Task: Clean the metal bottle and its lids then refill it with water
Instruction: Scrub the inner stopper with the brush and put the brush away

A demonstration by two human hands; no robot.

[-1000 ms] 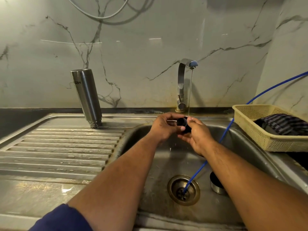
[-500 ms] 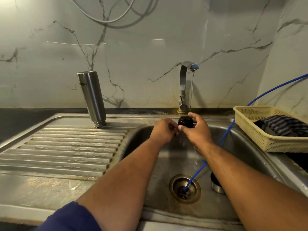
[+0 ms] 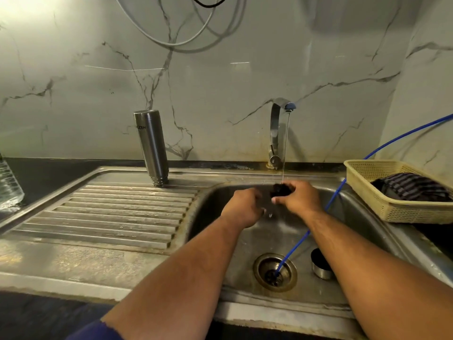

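I see the metal bottle standing mouth-down at the back of the drainboard, well left of the basin. Over the basin my left hand sits just beside the black lid with fingers curled, though I cannot tell whether it holds anything. My right hand grips that lid under the thin stream from the tap, and further right a steel cap lies on the sink floor near the blue hose

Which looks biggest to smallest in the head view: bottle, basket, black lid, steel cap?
1. basket
2. bottle
3. steel cap and black lid look alike; the right hand hides part of the lid.
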